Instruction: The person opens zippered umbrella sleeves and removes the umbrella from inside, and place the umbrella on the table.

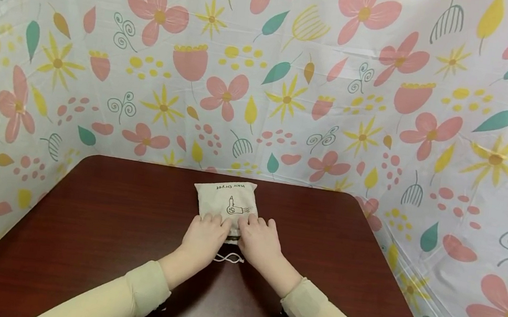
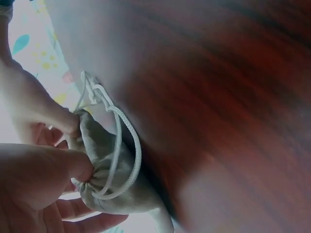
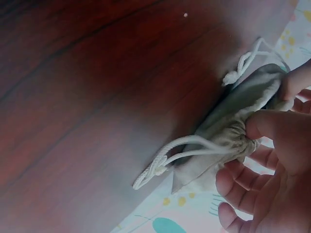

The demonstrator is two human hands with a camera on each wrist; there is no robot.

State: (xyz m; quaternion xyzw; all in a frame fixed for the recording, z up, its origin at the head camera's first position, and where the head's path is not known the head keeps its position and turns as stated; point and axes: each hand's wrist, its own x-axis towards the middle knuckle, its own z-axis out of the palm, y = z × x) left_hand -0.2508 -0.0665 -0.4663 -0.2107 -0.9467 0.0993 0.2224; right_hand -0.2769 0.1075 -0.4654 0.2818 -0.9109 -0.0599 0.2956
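Both left hand [image 1: 207,236] and right hand [image 1: 261,240] are pinching the drawstring bag [image 1: 222,205] by its gathered edge, fingers part-curled — I'm favouring even, gentle tension, leaving the cords [image 2: 138,153] free.

With forearms [image 1: 99,293] angled inward, the left hand [image 1: 206,236] and right hand [image 1: 261,241] pinch side by side, fingers [image 3: 237,190] curled.

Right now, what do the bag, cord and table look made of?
Bag: fabric, perhaps cotton or linen, matte; it gathers in soft creases.
Cord: braided textile, fibre unclear, matte; twisted strands show.
Table: wood or wood-look laminate, slightly glossy; streaky grain, soft reflections.
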